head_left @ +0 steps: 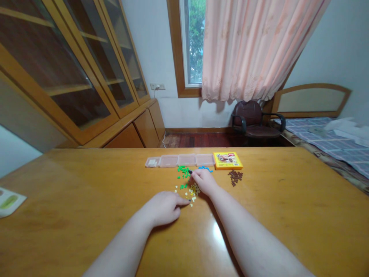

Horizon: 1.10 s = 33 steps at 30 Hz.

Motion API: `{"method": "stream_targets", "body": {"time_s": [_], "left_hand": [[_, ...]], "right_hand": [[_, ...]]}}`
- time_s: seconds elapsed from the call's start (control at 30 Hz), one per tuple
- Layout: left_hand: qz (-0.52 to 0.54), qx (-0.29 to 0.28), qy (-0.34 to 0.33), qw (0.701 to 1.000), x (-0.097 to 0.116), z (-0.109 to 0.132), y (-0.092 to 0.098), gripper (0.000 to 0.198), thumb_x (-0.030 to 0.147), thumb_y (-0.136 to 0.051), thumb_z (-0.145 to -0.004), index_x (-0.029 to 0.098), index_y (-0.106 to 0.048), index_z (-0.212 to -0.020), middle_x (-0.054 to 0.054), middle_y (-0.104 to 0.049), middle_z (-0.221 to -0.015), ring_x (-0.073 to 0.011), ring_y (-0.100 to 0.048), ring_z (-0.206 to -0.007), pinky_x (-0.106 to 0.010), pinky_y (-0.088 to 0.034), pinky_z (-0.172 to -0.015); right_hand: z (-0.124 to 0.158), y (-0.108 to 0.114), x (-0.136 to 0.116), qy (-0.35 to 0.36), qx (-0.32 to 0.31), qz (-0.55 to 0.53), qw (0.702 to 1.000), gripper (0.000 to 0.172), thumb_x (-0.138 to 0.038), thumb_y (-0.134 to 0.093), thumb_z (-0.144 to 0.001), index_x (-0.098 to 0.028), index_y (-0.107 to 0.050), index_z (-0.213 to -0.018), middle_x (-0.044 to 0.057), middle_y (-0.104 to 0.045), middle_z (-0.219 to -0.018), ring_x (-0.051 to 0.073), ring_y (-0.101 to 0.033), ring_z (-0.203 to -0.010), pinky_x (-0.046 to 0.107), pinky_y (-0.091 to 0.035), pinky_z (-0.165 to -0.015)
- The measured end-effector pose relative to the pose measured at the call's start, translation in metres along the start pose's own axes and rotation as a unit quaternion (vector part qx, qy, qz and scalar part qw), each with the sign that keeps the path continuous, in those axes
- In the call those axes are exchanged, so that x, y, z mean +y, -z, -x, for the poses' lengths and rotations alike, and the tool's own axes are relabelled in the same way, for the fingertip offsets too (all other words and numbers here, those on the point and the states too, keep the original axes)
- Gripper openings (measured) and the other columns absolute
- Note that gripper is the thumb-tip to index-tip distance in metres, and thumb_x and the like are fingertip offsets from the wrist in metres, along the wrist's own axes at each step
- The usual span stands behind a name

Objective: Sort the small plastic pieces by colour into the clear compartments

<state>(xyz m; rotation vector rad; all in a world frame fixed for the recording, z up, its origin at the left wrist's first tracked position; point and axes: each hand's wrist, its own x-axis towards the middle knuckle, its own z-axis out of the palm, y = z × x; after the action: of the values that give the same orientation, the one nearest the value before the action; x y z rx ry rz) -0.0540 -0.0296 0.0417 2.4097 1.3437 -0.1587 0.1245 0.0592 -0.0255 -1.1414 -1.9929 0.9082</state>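
My left hand (165,208) rests low over the table, its index finger stretched out to the small pale-yellow pieces (194,199) and the other fingers curled. Beyond it my right hand (204,181) is closed in a pinch beside the pile of small green pieces (183,170). Whatever lies between its fingertips is too small to make out. Under and beside the right hand is a heap of yellow and cream pieces (195,188). Small blue pieces (206,168) show just past its knuckles. A pile of brown pieces (235,177) lies off to the right.
Behind the piles stands a row of clear plastic trays (169,161), the leftmost holding something pale. A yellow box (228,161) adjoins them. A white-and-green item (10,202) sits at the wooden table's (86,215) left edge. Past the table is an office chair (250,119).
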Motion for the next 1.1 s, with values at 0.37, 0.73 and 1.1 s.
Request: {"method": "stream_targets", "body": {"time_s": [0.37,0.73,1.1], "left_hand": [[-0.032,0.004,0.100,0.995,-0.013,0.002,-0.008,0.056,0.022,-0.041,-0.079,0.036,-0.046,-0.133,-0.007,-0.066,-0.114,-0.0271,-0.065,-0.097,-0.040,-0.049,-0.082],[-0.052,0.004,0.133,0.990,-0.014,-0.001,-0.009,0.055,0.023,-0.039,-0.081,0.031,-0.042,-0.136,-0.010,-0.068,-0.109,-0.0266,-0.066,-0.093,-0.037,-0.049,-0.078],[-0.038,0.023,0.170,0.984,-0.016,-0.005,-0.010,0.052,0.021,-0.038,-0.082,0.028,-0.046,-0.134,-0.011,-0.065,-0.115,-0.0262,-0.063,-0.100,-0.037,-0.048,-0.084]], "right_hand": [[0.002,0.002,-0.006,0.015,-0.048,-0.035,0.998,0.034,-0.024,-0.042,-0.086,-0.016,-0.069,-0.066,0.002,-0.068,-0.068,0.015,-0.060,-0.067,0.023,-0.041,-0.063],[0.007,0.004,-0.011,0.052,-0.134,-0.009,0.990,0.030,-0.023,-0.047,-0.084,-0.017,-0.071,-0.068,0.000,-0.066,-0.062,0.012,-0.057,-0.061,0.021,-0.038,-0.061],[0.003,0.004,-0.009,0.044,-0.111,0.001,0.993,0.034,-0.030,-0.048,-0.087,-0.015,-0.069,-0.066,0.000,-0.059,-0.055,0.012,-0.051,-0.057,0.021,-0.034,-0.057]]}}
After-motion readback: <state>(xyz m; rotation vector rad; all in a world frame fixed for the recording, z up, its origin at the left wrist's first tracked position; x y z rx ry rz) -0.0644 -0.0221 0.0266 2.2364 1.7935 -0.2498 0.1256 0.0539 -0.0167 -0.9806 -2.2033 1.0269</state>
